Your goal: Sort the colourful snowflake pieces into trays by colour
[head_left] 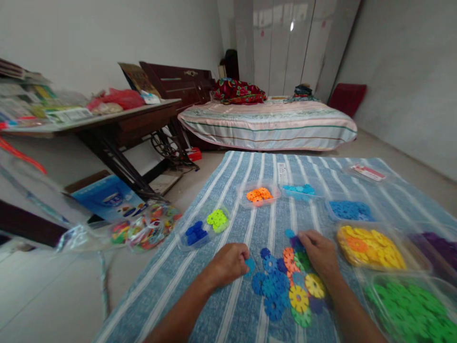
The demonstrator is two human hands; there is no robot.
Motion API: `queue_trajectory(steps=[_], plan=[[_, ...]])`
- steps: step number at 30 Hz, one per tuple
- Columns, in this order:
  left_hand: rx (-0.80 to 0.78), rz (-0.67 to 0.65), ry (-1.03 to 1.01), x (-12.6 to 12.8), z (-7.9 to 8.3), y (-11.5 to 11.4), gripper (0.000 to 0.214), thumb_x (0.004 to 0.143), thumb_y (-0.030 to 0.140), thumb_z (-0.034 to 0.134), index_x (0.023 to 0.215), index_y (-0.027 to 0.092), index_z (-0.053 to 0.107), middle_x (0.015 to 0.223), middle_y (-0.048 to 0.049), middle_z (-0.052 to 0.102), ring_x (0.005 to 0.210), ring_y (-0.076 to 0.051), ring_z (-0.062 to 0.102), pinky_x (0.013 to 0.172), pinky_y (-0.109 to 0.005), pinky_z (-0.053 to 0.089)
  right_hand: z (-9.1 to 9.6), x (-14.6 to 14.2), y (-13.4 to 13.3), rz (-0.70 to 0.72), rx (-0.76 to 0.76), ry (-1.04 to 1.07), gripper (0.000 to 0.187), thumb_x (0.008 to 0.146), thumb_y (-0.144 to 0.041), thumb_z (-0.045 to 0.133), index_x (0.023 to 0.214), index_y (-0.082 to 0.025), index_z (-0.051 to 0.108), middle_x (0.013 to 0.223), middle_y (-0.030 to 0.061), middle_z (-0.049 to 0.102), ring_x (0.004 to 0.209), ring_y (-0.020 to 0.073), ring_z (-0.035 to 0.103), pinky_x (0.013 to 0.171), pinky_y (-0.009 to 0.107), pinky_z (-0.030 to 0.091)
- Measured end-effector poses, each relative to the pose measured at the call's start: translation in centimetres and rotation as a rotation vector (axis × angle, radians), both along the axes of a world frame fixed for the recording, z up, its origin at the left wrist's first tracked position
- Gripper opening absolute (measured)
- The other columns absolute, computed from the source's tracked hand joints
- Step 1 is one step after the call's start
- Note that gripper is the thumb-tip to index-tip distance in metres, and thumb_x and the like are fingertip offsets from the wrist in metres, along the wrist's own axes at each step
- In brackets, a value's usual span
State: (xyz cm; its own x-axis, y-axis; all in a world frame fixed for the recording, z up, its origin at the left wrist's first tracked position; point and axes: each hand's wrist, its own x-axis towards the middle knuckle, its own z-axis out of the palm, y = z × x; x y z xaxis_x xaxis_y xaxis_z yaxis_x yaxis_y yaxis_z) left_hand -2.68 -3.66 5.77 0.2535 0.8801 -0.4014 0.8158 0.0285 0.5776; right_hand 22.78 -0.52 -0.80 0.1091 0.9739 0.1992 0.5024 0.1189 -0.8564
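Note:
Near the middle of the cloth, my left hand (230, 263) is closed, its thumb and fingers pinching a light blue interlocking disc (251, 267). My right hand (319, 248) is curled at the far right edge of a loose pile of notched plastic discs. Its fingertips are closed on a dark purple-blue disc (297, 244), partly hidden under them. A small light blue disc (289, 233) lies just past those fingertips. In the pile are blue discs (274, 284), orange-red discs (290, 263), yellow discs (299, 298) and green ones, several overlapping.
Clear tubs hold yellow discs (371, 248), green discs (414, 307), purple discs (436, 247) and blue discs (350, 210) on the right. Orange discs (259, 194) and lime discs (217, 220) sit in tubs farther off. A striped cloth (228, 309) lies beneath. A bed (267, 124) stands beyond.

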Motion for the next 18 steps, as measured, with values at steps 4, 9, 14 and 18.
queue_trajectory(steps=[4, 9, 14, 18], plan=[[0.136, -0.032, 0.121, 0.5, 0.2, -0.7, 0.023, 0.061, 0.02, 0.05, 0.082, 0.019, 0.06, 0.069, 0.0017, 0.056, 0.068, -0.014, 0.05, 0.06, -0.023, 0.032, 0.0, -0.1, 0.1, 0.013, 0.012, 0.018, 0.036, 0.08, -0.045, 0.046, 0.067, -0.018, 0.066, 0.064, 0.0009, 0.06, 0.064, 0.0152, 0.054, 0.063, 0.025, 0.04], [0.124, -0.016, 0.057, 0.2, -0.1, -0.1, 0.01, 0.06, 0.02, 0.053, 0.069, 0.017, 0.055, 0.068, 0.0028, 0.055, 0.067, -0.012, 0.05, 0.057, -0.021, 0.032, 0.0, -0.3, 0.2, 0.01, 0.015, 0.028, 0.036, 0.08, -0.044, 0.046, 0.065, -0.017, 0.065, 0.063, 0.0006, 0.058, 0.063, 0.0145, 0.053, 0.061, 0.024, 0.039], [0.022, 0.045, -0.162, 1.0, 0.0, 2.5, 0.007, 0.059, 0.02, 0.056, 0.062, 0.014, 0.053, 0.053, 0.0048, 0.048, 0.052, -0.009, 0.046, 0.048, -0.019, 0.029, 0.2, -0.5, 0.3, -0.006, 0.027, 0.02, 0.036, 0.08, -0.044, 0.047, 0.063, -0.018, 0.064, 0.059, -0.0007, 0.055, 0.059, 0.0133, 0.052, 0.058, 0.024, 0.037], [0.072, 0.152, -0.387, 4.6, 1.3, 6.9, 0.012, 0.06, 0.019, 0.061, 0.069, 0.013, 0.054, 0.049, 0.0059, 0.048, 0.045, -0.007, 0.045, 0.045, -0.018, 0.032, 0.2, -0.6, 0.4, -0.012, 0.046, 0.023, 0.037, 0.08, -0.044, 0.046, 0.061, -0.018, 0.064, 0.058, -0.0006, 0.055, 0.057, 0.0128, 0.052, 0.057, 0.023, 0.037]])
